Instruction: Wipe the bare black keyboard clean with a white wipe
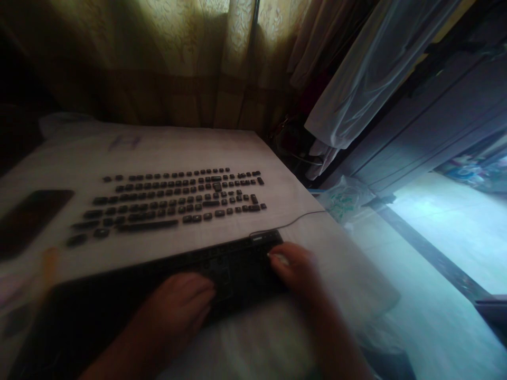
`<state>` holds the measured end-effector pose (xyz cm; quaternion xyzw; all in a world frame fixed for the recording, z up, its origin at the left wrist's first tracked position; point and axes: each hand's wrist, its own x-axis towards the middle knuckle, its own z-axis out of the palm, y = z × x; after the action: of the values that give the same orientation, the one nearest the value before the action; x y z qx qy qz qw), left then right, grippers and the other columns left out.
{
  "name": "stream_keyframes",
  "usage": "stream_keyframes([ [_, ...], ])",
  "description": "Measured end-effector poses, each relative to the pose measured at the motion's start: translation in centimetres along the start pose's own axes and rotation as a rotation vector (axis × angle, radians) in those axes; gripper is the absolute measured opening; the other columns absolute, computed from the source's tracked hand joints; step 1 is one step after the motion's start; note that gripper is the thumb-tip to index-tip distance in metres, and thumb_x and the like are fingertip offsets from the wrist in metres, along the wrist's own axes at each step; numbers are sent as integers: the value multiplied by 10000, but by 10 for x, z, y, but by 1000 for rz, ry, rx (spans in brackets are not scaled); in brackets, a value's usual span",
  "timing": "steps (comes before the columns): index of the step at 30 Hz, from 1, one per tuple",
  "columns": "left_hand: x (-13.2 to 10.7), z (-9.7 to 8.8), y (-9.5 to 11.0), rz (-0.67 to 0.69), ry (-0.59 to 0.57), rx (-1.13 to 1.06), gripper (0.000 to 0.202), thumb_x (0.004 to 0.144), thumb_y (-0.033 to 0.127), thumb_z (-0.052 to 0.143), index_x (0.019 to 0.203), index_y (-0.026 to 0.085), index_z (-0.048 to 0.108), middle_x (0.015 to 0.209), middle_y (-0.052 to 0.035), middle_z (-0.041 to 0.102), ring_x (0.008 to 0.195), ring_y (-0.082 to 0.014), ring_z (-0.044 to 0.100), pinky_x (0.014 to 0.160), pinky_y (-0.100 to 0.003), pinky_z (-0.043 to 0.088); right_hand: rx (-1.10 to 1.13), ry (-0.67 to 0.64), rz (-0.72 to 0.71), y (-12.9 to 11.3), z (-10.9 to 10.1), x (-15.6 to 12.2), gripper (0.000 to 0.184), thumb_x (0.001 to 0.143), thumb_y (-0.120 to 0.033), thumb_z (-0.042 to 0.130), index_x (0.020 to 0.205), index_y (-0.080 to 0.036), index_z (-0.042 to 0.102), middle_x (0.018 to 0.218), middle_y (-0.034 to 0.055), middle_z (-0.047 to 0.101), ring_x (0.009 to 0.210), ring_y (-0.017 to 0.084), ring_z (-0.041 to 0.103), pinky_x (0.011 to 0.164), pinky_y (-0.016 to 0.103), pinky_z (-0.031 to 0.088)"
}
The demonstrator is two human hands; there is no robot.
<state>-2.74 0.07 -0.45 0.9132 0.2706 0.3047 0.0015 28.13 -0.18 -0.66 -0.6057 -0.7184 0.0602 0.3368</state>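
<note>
A black keyboard [249, 274] with its keycaps off lies slantwise near the front of the table. My left hand [180, 295] rests on its middle, fingers curled and held together; what lies under them is hidden. At the keyboard's right end, my right hand [295, 264] is closed in a pinch around a small whitish piece [280, 258], too blurred to name, against the surface. Behind the keyboard, the loose black keycaps [166, 198] are laid out in rows, with the long space bar [148, 226] in the front row.
A dark phone-like slab [34, 219] lies at the table's left, near a blurred orange strip [49, 266]. The keyboard's cable [301, 217] runs off the right edge of the white-covered table [190, 148]. Curtains [178, 63] hang behind; a plastic bag [344, 198] is beside the table.
</note>
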Motion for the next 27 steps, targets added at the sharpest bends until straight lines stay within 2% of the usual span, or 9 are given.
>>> stream_keyframes([
  [5,-1,2,1,4,26,-5,224,976,195,480,1050,227,689,987,-13,768,915,-153,706,809,-291,590,62,52,17,-1,-1,0,122,806,-192,601,762,-225,710,723,36,748,659,197,712,638,293,556],
  [9,7,-4,1,19,9,12,235,966,170,474,1024,221,696,953,-12,776,875,-147,721,777,-283,607,91,120,38,-6,-5,2,139,823,-216,587,765,-228,713,709,31,744,640,192,708,622,279,556],
  [13,15,-11,2,65,-13,47,251,960,155,465,997,214,705,928,-17,784,843,-147,737,745,-274,623,99,62,-12,-18,-9,6,138,824,-217,592,758,-230,713,706,33,739,637,189,698,620,279,549],
  [16,11,-9,5,47,-17,104,281,979,165,435,989,212,712,947,-17,787,862,-149,744,759,-276,629,108,10,-36,-21,-6,7,137,822,-204,589,771,-227,714,721,34,743,651,188,704,612,277,544],
  [23,-3,-2,11,-31,14,88,250,979,218,474,1041,214,717,1022,-23,791,931,-168,744,819,-317,642,54,5,-19,-12,5,2,143,801,-197,581,765,-234,715,707,34,744,639,190,701,612,285,547],
  [27,0,-4,11,-35,-3,43,249,952,175,493,1056,214,716,1020,-37,793,917,-189,751,772,-339,658,8,18,-42,-12,6,0,159,825,-202,567,766,-230,713,714,35,746,644,193,708,617,296,543],
])
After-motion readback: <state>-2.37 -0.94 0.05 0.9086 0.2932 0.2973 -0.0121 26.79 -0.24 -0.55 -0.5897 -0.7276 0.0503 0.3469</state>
